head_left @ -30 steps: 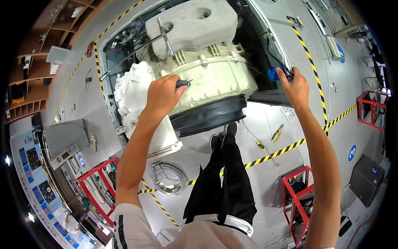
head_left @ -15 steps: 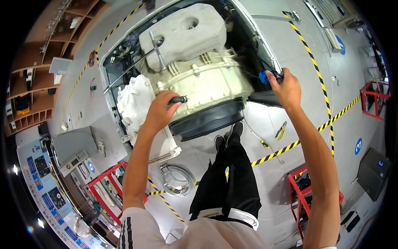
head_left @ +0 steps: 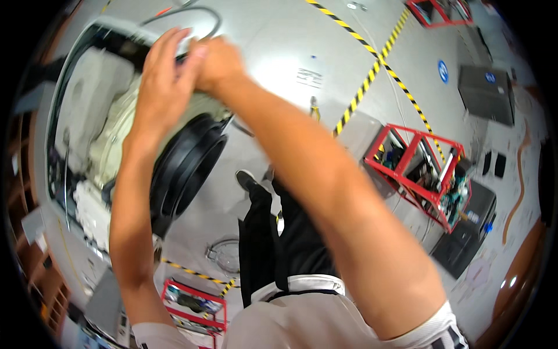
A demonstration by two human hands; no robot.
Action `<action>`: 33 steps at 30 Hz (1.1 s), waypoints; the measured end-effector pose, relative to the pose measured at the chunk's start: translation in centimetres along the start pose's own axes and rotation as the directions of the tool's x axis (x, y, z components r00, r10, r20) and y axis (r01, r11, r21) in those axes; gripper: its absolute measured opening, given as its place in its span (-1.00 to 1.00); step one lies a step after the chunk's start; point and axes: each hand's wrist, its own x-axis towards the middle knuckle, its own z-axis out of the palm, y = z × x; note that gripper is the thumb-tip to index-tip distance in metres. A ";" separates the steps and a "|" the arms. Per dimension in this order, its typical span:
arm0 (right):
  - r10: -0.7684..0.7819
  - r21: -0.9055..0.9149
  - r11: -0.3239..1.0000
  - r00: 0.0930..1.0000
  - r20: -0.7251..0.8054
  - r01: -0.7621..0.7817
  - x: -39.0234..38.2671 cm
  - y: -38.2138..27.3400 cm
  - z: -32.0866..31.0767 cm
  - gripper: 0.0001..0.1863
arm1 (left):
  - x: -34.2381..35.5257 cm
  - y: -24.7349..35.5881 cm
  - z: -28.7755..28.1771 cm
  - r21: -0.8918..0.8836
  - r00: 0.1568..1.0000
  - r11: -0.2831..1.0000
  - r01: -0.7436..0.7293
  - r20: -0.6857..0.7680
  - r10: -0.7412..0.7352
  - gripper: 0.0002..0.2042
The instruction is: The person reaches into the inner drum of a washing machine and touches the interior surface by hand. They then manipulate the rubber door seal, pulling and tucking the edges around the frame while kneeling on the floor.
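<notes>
An opened washing machine lies at the left, its cabinet rim around a cream tub and a grey concrete counterweight. A black ring-shaped part faces me on the tub. My left hand is raised over the machine's near right edge, thumb and fingers bent around something dark that I cannot make out. Right beside it, my right hand is closed, its fingertips mostly hidden behind the left thumb. A grey hose curves out just beyond both hands. Both hands are somewhat blurred.
A long metal T-handle wrench leans across the machine's left part. Red tool carts stand at right and near my left elbow. Yellow-handled pliers and a round glass door lie on the floor. Black cases are at right.
My view has swung right, so the machine sits farther left. My hands, apart before with a black piece in the left and something blue in the right, have come together at its edge.
</notes>
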 end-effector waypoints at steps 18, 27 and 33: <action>0.745 -0.017 0.580 0.521 0.416 -0.815 -26.9 51.2 15.0 -0.36 | 2.6 -3.4 8.7 0.485 0.948 0.825 0.290 -0.026 -0.318 -0.58; 0.781 -0.039 0.527 0.466 0.417 -0.849 -30.4 64.5 26.5 -0.50 | 1.8 -3.3 3.2 0.633 0.915 0.773 -0.035 0.332 -0.230 -0.67; 0.771 -0.064 0.578 0.519 0.370 -0.813 -25.6 68.0 33.1 -0.45 | 3.0 0.5 2.2 0.796 0.864 0.575 0.192 0.141 -0.484 -0.68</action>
